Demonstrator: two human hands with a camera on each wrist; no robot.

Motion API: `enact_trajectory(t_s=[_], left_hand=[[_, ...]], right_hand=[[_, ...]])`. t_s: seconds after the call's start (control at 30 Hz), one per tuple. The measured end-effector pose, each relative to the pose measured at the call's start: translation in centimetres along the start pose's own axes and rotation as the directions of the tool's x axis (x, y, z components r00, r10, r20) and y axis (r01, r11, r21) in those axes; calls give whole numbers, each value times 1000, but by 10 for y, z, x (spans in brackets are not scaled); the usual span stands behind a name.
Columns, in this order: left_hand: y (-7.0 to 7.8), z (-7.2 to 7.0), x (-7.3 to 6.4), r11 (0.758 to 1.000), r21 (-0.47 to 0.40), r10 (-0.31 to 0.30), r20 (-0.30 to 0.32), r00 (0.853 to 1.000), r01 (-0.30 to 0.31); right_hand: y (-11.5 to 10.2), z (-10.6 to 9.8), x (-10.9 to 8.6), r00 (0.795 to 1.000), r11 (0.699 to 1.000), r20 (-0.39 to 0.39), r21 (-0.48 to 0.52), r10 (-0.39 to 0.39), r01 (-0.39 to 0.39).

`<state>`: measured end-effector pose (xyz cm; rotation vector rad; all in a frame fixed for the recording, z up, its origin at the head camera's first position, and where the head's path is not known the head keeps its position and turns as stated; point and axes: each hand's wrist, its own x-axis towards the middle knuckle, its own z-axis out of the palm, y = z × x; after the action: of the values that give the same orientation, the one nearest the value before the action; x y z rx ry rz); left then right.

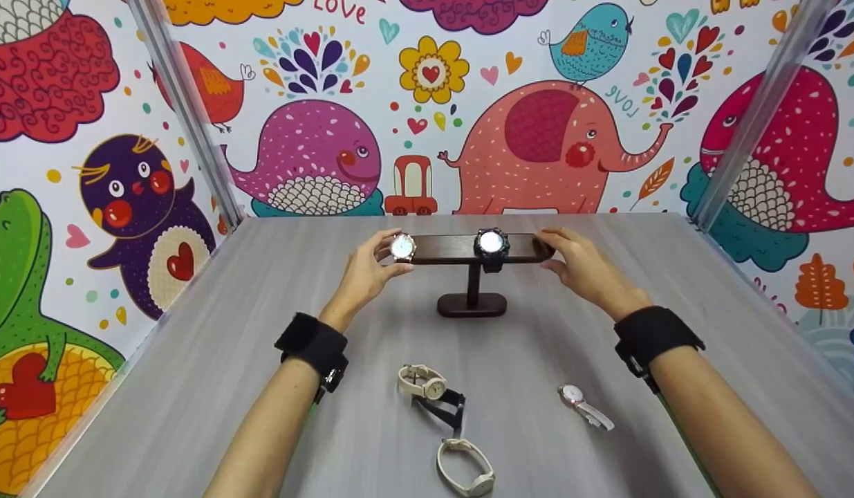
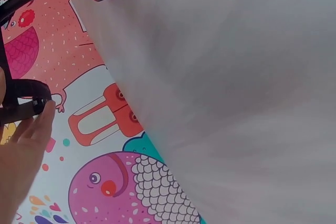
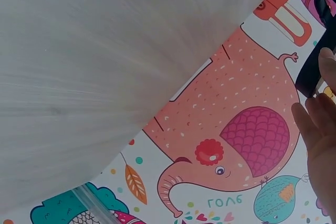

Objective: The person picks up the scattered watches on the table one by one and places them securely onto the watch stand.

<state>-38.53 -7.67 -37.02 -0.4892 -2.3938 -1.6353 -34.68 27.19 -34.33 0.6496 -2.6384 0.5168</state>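
Note:
A dark brown watch stand (image 1: 444, 247) with a T-shaped bar rises from an oval foot on the grey table. At the bar's left end sits a watch with a light round face (image 1: 402, 247). My left hand (image 1: 366, 274) grips that watch, fingers above and thumb below; the left wrist view shows fingertips against a dark strap (image 2: 38, 88) by the bar. My right hand (image 1: 584, 265) holds the bar's right end between fingers and thumb, also seen in the right wrist view with the bar end (image 3: 310, 74). A chunky black watch (image 1: 492, 243) is on the bar, right of centre.
Nearer on the table (image 1: 261, 401) lie a cream watch (image 1: 421, 382), a black strap (image 1: 444, 413) partly under it, and another cream watch (image 1: 466, 469). A white-strapped watch (image 1: 584, 407) lies to the right. Patterned walls (image 1: 427, 159) enclose the back and sides.

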Motion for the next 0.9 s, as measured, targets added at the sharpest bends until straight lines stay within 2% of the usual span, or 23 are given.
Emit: enact_trajectory(t_s=[0.13,0.27,0.4,0.53,0.67,0.9], left_hand=[[1,2,3,1000,-27,1,24,1000,-1],[-1,2,5,999,-48,-16,67,998,19],[-4,0,6,993,-101,-38,144,989,53],[-4,1,6,991,-131,-17,182,983,41],[-1,3,5,994,-107,0,181,984,20],[0,2,6,998,-56,-5,203,979,17]], right_hand=[[1,0,1,999,1000,-24,3,-22,23],[2,1,1,1000,1000,6,0,-8,8],[2,1,3,999,1000,32,-20,-12,13],[0,0,4,999,999,49,-32,-6,8],[0,-2,3,998,999,59,-35,12,-10],[-1,-1,2,998,998,56,-54,16,-13]])
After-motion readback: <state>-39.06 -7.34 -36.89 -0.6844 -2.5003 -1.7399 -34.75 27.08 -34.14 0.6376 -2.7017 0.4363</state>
